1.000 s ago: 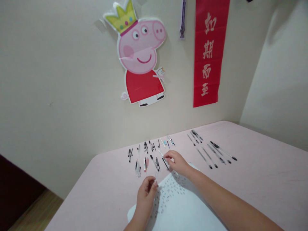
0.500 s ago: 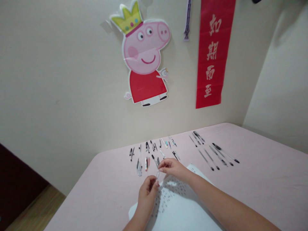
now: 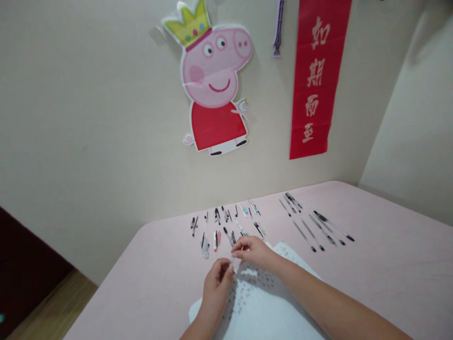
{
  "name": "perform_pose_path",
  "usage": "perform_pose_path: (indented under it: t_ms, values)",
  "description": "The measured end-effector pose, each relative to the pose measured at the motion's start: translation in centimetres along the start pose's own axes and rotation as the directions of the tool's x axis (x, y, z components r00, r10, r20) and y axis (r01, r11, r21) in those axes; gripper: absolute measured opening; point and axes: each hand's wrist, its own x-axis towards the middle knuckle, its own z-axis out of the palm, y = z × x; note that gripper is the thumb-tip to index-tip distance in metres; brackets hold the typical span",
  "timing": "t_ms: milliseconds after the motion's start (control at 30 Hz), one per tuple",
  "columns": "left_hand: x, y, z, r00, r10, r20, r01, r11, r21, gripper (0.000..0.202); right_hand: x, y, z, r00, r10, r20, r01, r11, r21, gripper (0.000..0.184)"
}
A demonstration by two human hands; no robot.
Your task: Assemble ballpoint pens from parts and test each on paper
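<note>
My left hand [image 3: 220,274] is closed in a pinch on the lower end of a small, pale, see-through piece [image 3: 232,259]. At its upper end the fingertips of my right hand [image 3: 247,248] are pinched together. The piece is short and narrow, and its exact kind is too small to tell. Both hands hang over the upper left part of a white sheet or board [image 3: 269,307], which carries many small dark marks or bits [image 3: 244,293]. Just beyond my right hand lie pens and pen parts [image 3: 230,236].
Groups of dismantled pens [image 3: 217,216] lie in rows at the back of the pink-covered table [image 3: 159,278]. Longer clear pens and refills [image 3: 323,229] lie to the right. On the wall hang a cartoon pig cutout [image 3: 215,89] and a red banner [image 3: 316,80].
My right hand has come slightly down and closer to my left hand, so less of the pale piece shows between them. My left hand stays nearly in place.
</note>
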Motion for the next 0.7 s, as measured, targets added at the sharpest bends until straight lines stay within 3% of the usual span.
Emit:
perform_pose_path:
  t_ms: [133, 233, 333, 433, 533, 700]
  values:
    - [0.0, 0.0, 0.1, 1.000, -0.015, -0.017, 0.015, 1.000, -0.010, 0.034, 0.4, 1.0, -0.8, 0.997, -0.069, -0.032, 0.067, 0.995, -0.068, 0.018]
    - [-0.1, -0.1, 0.1, 0.999, -0.019, -0.027, 0.018, 1.000, -0.006, 0.033, 0.9, 2.6, -2.3, 0.981, -0.160, -0.111, 0.129, 0.961, -0.245, 0.023]
    - [-0.1, -0.3, 0.0, 0.999, -0.026, -0.029, 0.026, 1.000, -0.004, 0.029, 1.3, 4.4, -4.4, 0.942, -0.247, -0.226, 0.081, 0.825, -0.560, 0.020]
    - [-0.1, -0.3, 0.1, 0.999, -0.037, -0.032, 0.037, 0.999, 0.002, 0.027, 1.2, 5.7, -6.1, 0.926, -0.267, -0.266, -0.023, 0.664, -0.747, 0.030]
    - [-0.1, 0.0, 0.1, 0.999, -0.032, -0.041, 0.032, 0.999, 0.008, 0.028, 1.1, 6.4, -6.6, 0.936, -0.235, -0.260, -0.089, 0.560, -0.824, 0.037]
    - [-0.1, -0.1, 0.1, 0.999, -0.022, -0.033, 0.023, 1.000, 0.015, 0.028, 1.2, 7.1, -6.2, 0.958, -0.194, -0.211, -0.084, 0.512, -0.855, 0.039]
